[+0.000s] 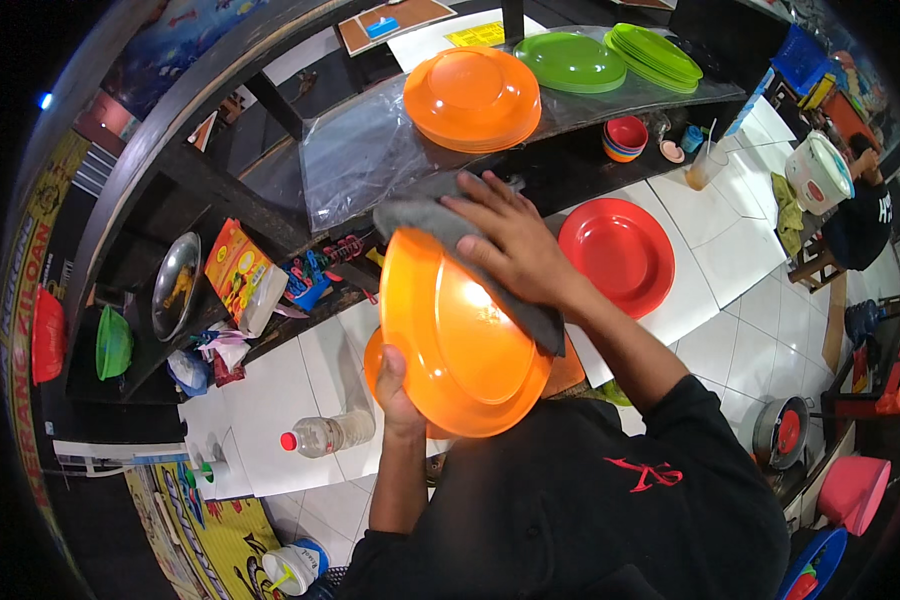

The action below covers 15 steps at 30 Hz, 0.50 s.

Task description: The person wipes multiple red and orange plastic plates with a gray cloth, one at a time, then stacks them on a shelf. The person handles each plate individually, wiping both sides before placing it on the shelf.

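Note:
My left hand [401, 397] grips the lower left rim of an orange plastic plate [457, 337], thumb on the face turned to me. The plate is tilted and catches a bright glare. Across its upper right edge lies a dark grey cloth [420, 214], pressed there by my right hand [514, 247] with the fingers spread. Behind the plate, another orange piece [373, 364] shows, mostly hidden. A red plate [619, 259] rests on the white tiled counter [697, 262] to the right of my right hand.
Stacked orange plates [472, 97] and green plates [570, 60] stand on the plastic-covered shelf [367, 157] ahead. Small bowls [625, 139] sit below. A clear bottle [330, 433] lies left of my left hand. One other person [859, 217] is at the far right.

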Tool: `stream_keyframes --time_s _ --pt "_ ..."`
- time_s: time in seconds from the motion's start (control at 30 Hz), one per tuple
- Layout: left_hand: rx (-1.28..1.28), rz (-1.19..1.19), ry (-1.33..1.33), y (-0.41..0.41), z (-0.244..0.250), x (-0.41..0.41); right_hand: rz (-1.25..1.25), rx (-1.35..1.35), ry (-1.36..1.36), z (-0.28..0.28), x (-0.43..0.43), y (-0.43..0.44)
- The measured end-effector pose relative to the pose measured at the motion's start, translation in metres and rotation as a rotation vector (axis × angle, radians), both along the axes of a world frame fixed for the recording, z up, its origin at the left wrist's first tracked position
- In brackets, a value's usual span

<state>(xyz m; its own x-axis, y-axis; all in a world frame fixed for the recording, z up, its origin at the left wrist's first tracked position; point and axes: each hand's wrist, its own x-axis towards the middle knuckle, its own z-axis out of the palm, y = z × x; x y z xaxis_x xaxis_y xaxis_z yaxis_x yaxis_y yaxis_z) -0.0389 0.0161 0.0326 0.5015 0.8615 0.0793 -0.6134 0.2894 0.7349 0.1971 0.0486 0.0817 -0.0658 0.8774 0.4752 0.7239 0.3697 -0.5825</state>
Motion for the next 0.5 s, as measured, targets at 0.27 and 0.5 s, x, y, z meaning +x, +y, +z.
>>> stream_keyframes --time_s 0.27,0.5 --pt "-0.055 0.113 -0.194 0.015 -0.018 -0.016 0.068 0.131 -0.354 -0.008 -0.069 -0.049" --pt "-0.106 0.219 -0.271 0.017 -0.032 -0.050 0.396 0.180 -0.374 -0.033 -0.057 -0.100"
